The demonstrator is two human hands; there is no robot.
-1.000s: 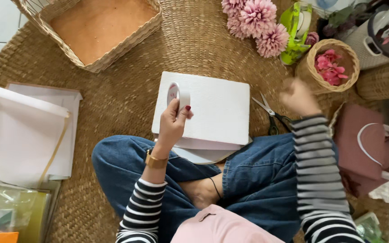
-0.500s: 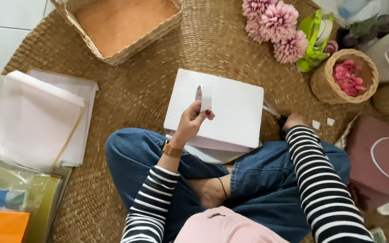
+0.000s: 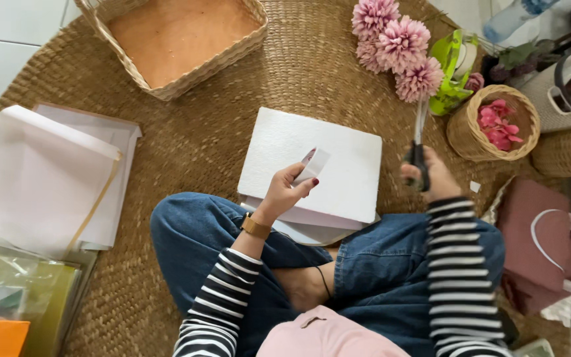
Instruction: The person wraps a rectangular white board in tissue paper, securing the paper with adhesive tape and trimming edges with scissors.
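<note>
You sit cross-legged on a round woven mat [image 3: 299,79] over pale floor tiles. From the left: a stack of white sheets [image 3: 41,178], 1 square wicker tray [image 3: 180,39], then 1 white foam board [image 3: 312,165] resting on your lap. Your left hand [image 3: 285,192] pinches a small white paper piece [image 3: 313,164], edged pink, above the board. Your right hand [image 3: 431,175] is clenched around scissors [image 3: 418,149], blades pointing away. Beyond lie 4 pink flowers [image 3: 398,43] and 1 small round basket [image 3: 460,132] of petals.
</note>
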